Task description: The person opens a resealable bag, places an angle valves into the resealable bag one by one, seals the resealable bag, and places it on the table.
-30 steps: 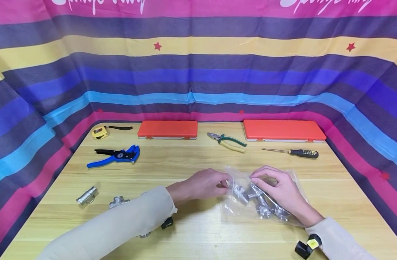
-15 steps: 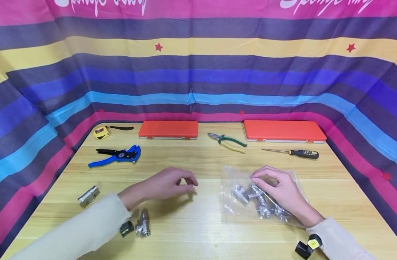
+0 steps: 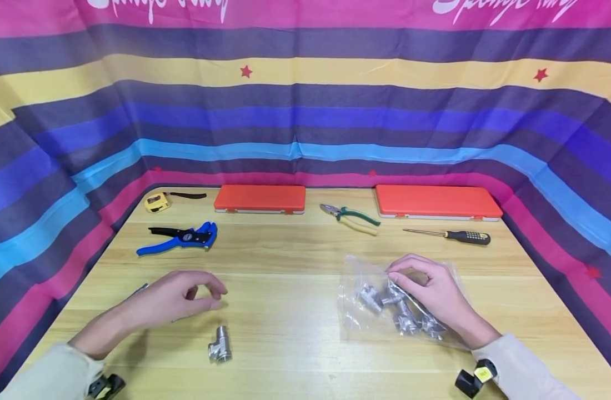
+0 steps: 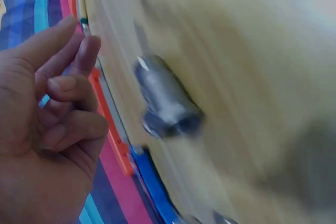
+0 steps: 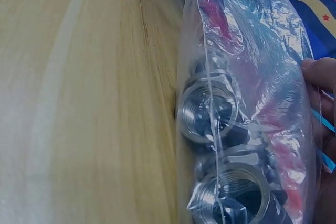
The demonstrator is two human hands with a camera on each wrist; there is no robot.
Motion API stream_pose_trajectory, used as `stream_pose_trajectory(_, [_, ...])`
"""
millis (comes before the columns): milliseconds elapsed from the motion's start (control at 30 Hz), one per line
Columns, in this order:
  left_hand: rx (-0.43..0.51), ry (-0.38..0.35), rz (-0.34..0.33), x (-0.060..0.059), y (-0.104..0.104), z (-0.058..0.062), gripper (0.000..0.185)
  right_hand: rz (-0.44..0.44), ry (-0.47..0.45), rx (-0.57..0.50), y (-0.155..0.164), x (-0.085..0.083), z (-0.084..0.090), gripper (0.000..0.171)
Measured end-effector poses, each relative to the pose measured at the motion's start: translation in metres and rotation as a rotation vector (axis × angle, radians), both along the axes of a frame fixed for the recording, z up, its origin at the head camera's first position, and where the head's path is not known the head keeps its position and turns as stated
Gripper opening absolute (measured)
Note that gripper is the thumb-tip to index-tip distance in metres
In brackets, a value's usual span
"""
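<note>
My right hand [image 3: 430, 289] pinches the upper edge of a clear plastic bag [image 3: 352, 322]. Inside the bag lie several metal pipe fittings [image 3: 370, 299]; the right wrist view shows their threaded openings [image 5: 239, 195] through the film. My left hand [image 3: 173, 300] hovers over the left of the table, fingers loosely bent, nothing between them. Just to its right and nearer me, a metal tee fitting [image 3: 220, 345] rests on the wood. Other fittings are mostly hidden behind this hand and wrist. In the left wrist view a blurred metal fitting [image 4: 165, 100] lies beside the fingers.
Along the back are a yellow tape measure [image 3: 157, 202], two red cases [image 3: 259, 199], pliers [image 3: 350, 218] and a screwdriver [image 3: 447, 235]. Blue wire strippers [image 3: 178, 239] lie beyond my left hand. A striped cloth [image 3: 295, 116] hangs around the table's back and sides.
My left hand has left the bag and swept left across the table, with nothing in it. The tee fitting came into full view. My right hand and the bag stay put.
</note>
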State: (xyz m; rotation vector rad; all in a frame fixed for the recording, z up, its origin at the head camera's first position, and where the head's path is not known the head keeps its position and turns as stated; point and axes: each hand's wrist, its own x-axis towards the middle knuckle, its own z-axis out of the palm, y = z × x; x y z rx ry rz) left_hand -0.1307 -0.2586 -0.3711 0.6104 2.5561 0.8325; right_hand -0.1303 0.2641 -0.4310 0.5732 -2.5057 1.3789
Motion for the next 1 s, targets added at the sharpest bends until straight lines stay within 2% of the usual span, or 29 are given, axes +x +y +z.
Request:
stream_pose_trajectory(100, [0.022,-0.026,-0.01,0.01,-0.012,-0.004,0.026,-0.002,0.002,0.0,0.001,0.0,0.001,0.013])
stream_pose_trajectory(267, [0.017,0.009,-0.112,0.022,-0.015,-0.012,0.034,0.007,0.003,-0.003,0.001,0.0,0.0,0.014])
stream_pose_trajectory(433, [0.012,0.065,-0.225,0.027,-0.007,-0.02,0.032,-0.002,0.003,0.007,0.002,0.0,-0.001,0.014])
stream_pose_trajectory(567, [0.022,0.088,-0.271,0.028,-0.004,-0.024,0.025,-0.007,0.0,0.008,0.002,0.001,-0.001,0.014])
stream_pose_trajectory(667, [0.016,0.098,-0.267,0.028,-0.003,-0.025,0.023,-0.007,-0.004,0.003,0.001,0.001,0.0,0.015])
stream_pose_trajectory(1000, [-0.028,0.146,-0.181,0.029,0.002,-0.029,0.016,-0.004,-0.009,0.01,0.0,0.0,0.001,0.012])
